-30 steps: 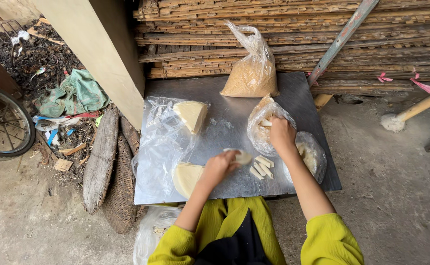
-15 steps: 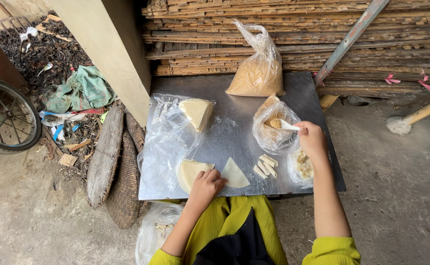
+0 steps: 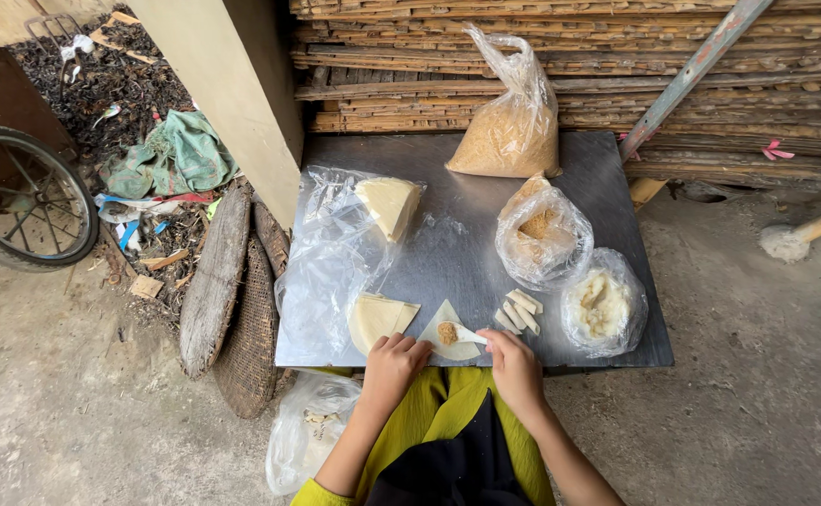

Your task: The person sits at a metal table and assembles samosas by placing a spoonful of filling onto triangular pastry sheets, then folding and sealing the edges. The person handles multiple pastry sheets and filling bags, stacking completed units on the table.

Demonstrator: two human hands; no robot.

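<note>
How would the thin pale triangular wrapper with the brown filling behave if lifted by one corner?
The thin pale triangular wrapper lies dead flat on the grey metal table, so it probably droops, floppy and light. The loose brown filling heaped on it would likely slide off. Being so thin, it may tear.

Grey table (image 3: 448, 253), pale wrapper (image 3: 450, 333)

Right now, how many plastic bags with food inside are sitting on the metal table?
3. A tall bag of brown crumbs stands at the back, an open bag of crumbs sits in the middle right, and a bag of white filling is nearest the right edge.
</note>
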